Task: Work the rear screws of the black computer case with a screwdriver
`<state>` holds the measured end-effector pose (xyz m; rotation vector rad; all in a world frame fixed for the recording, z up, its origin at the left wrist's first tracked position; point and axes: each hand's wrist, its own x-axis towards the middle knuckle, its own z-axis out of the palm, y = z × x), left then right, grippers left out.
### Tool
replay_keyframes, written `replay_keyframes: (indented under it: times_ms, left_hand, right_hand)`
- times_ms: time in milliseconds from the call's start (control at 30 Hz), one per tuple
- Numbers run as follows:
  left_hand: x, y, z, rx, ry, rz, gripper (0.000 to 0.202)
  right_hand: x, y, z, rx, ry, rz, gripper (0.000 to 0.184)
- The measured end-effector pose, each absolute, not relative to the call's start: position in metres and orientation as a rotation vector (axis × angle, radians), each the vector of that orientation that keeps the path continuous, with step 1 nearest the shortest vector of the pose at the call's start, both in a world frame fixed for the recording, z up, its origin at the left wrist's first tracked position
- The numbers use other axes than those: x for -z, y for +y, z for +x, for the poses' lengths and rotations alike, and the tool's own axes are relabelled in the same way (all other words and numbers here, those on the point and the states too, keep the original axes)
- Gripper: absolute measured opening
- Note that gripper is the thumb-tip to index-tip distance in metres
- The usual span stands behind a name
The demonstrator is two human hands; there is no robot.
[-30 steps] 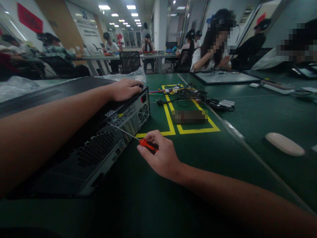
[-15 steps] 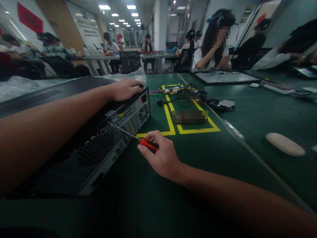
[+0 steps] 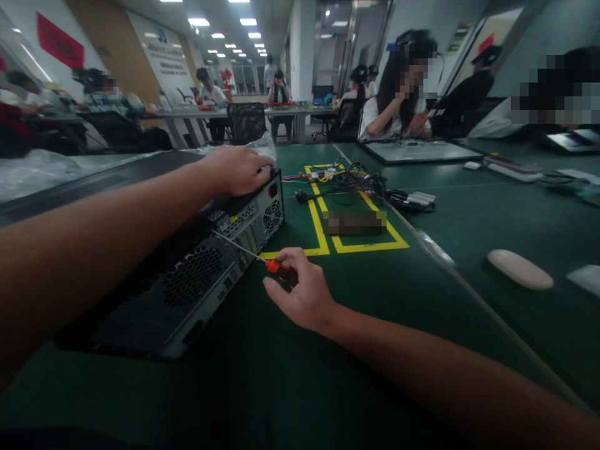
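A black desktop computer case (image 3: 154, 169) lies on its side on the green table, its metal back panel (image 3: 248, 228) facing right. My left hand (image 3: 244, 170) rests on top of the case near its back corner, palm down, fingers stretched toward the edge. In my right hand (image 3: 302, 287) is a screwdriver (image 3: 281, 271) with a red and black handle. Its thin shaft reaches to the back panel, above the honeycomb vent; the tip's exact contact is hard to make out. The fingers curl round the handle, while the thumb stands off it.
Tangled cables (image 3: 360, 181) lie beyond the case beside yellow tape marks (image 3: 323, 240). A blurred dark block (image 3: 355, 223) sits inside the tape. A pale oval case (image 3: 520, 269) is at right. Clear plastic wrap (image 3: 42, 172) lies behind the case. A person (image 3: 398, 94) sits across the table.
My right thumb has lifted away from the screwdriver handle. The shaft still points at the same part of the back panel. The whole view has shifted slightly.
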<state>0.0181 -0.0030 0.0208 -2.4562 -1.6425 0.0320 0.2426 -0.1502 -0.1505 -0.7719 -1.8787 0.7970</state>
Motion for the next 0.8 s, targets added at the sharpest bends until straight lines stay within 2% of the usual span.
replay_keyframes:
  times_ms: [167,367,467,667,800]
  left_hand:
    - [-0.029,-0.013,0.026,-0.124,-1.673,-2.452,0.074]
    - [-0.04,-0.063,0.003,-0.275,-1.71,-2.541,0.094]
    - [-0.037,-0.113,-0.025,-0.232,-1.736,-2.575,0.099]
    - [-0.003,-0.201,-0.075,0.201,-1.74,-2.549,0.078]
    - [0.012,-0.226,-0.088,0.54,-1.661,-2.485,0.053]
  right_hand:
    - [0.152,-0.147,0.245,-0.764,-1.881,-0.705,0.013]
    - [0.151,-0.146,0.248,-0.625,-1.903,-0.677,0.011]
    - [0.153,-0.145,0.248,-0.571,-1.887,-0.716,0.014]
    - [0.155,-0.142,0.248,-0.511,-1.913,-0.775,0.021]
    - [0.155,-0.144,0.248,-0.533,-1.932,-0.761,0.022]
